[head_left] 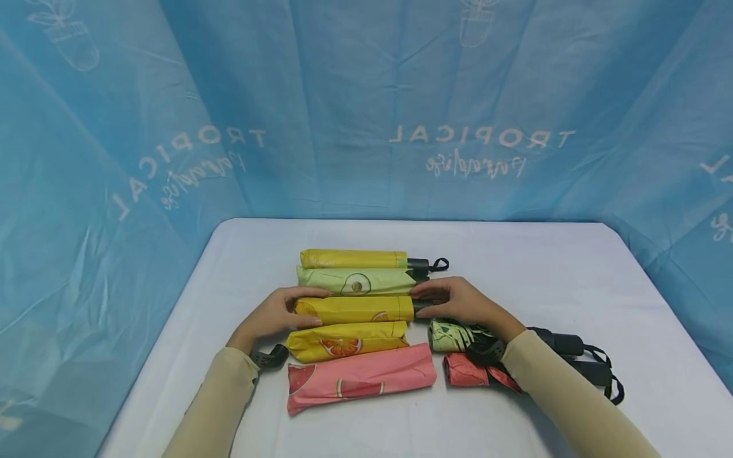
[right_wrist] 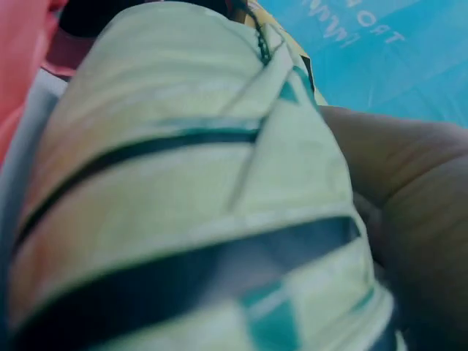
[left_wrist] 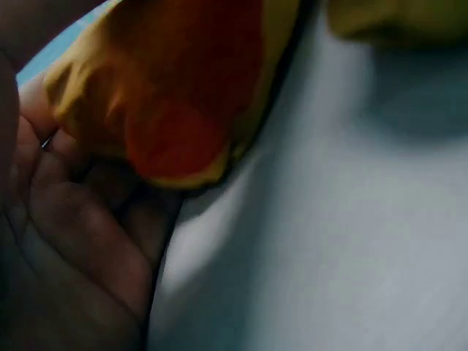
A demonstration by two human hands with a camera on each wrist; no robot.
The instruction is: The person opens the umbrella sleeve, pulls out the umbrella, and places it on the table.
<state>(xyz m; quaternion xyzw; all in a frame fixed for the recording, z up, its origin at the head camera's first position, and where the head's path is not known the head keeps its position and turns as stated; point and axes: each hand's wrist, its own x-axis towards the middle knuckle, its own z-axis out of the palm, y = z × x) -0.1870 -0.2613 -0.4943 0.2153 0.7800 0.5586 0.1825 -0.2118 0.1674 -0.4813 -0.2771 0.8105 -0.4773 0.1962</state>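
Both hands are at a yellow folding umbrella [head_left: 355, 310] in an orange-print sleeve, lying crosswise on the table. My left hand [head_left: 279, 315] holds its left end, thumb on the near side and fingers on the far side. At the other end, my right hand [head_left: 466, 302] grips around the black handle, which its fingers partly hide. In the left wrist view the yellow sleeve end [left_wrist: 183, 88] lies against the fingers. A rolled green umbrella [right_wrist: 197, 183] fills the right wrist view, under the right wrist.
Behind lie a green avocado-print umbrella [head_left: 326, 280] and another yellow umbrella [head_left: 355, 259]. Nearer are an orange-print yellow sleeve [head_left: 343, 342] and a pink watermelon-print sleeve [head_left: 389, 378]. A red rolled umbrella [head_left: 466, 371] lies partly beneath the right forearm. Blue curtain [head_left: 366, 95] surrounds the white table [head_left: 544, 267].
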